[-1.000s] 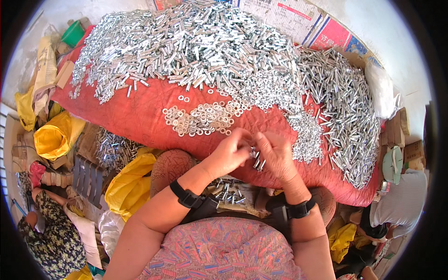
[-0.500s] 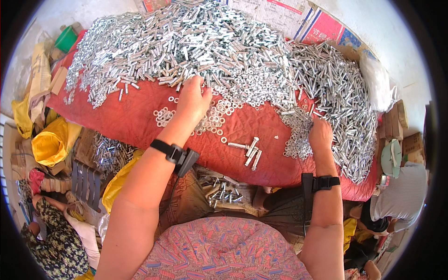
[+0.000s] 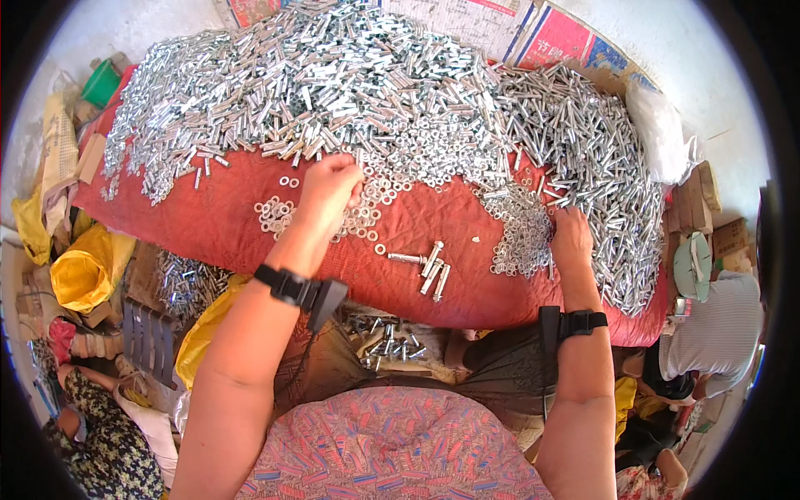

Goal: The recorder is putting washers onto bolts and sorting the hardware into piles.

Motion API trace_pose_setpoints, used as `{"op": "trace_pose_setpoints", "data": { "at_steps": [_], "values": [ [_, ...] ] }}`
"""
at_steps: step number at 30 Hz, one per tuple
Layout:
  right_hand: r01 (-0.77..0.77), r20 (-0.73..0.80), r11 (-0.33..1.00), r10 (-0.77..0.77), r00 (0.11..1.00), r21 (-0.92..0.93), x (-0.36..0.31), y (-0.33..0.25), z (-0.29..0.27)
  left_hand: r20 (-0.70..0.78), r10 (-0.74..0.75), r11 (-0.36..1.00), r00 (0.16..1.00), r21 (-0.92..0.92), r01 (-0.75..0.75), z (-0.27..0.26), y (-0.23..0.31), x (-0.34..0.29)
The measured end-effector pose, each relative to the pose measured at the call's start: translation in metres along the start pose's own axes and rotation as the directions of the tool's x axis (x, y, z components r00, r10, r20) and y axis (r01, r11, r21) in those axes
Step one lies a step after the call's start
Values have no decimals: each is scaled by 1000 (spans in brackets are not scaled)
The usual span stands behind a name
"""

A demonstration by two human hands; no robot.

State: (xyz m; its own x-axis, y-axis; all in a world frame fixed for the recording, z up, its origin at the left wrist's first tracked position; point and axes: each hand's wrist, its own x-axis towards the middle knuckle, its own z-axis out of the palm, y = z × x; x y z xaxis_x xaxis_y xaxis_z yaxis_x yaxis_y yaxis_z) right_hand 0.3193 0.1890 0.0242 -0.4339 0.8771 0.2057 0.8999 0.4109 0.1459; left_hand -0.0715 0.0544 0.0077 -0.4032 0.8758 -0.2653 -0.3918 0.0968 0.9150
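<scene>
On a red cloth-covered mound point(image 3: 208, 200) lies a wide heap of short silver metal sleeves point(image 3: 333, 75). My left hand point(image 3: 327, 190) is closed at the near edge of that heap, just above loose flat washers point(image 3: 360, 218). Whatever its curled fingers hold is too small to make out. My right hand point(image 3: 572, 239) has its fingers drawn together between a patch of smaller ring washers point(image 3: 521, 229) and a heap of long silver bolts point(image 3: 621, 242). Its fingertips hide anything held. Between my hands lie several bolts with sleeves on them point(image 3: 433, 271).
Loose bolts point(image 3: 390, 343) lie below the mound, between my legs. At left are a green tub point(image 3: 101, 83), a yellow sack point(image 3: 83, 275) and a dark slatted seat point(image 3: 152, 337). A clear plastic bag point(image 3: 662, 137) rests at right. Other people sit low at both sides.
My left hand has drawn back a little from the sleeve heap toward me, fingers curled. My right hand stays by the small washers and bolts. The whole view has shifted slightly.
</scene>
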Motion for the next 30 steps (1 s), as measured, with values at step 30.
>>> {"op": "trace_pose_setpoints", "data": {
  "at_steps": [30],
  "values": [
    [368, -218, 574, -314, 924, 732, -34, -184, -62, 250, -191, 928, 949, -268, 258, 25, -39, -94]
  ]
}}
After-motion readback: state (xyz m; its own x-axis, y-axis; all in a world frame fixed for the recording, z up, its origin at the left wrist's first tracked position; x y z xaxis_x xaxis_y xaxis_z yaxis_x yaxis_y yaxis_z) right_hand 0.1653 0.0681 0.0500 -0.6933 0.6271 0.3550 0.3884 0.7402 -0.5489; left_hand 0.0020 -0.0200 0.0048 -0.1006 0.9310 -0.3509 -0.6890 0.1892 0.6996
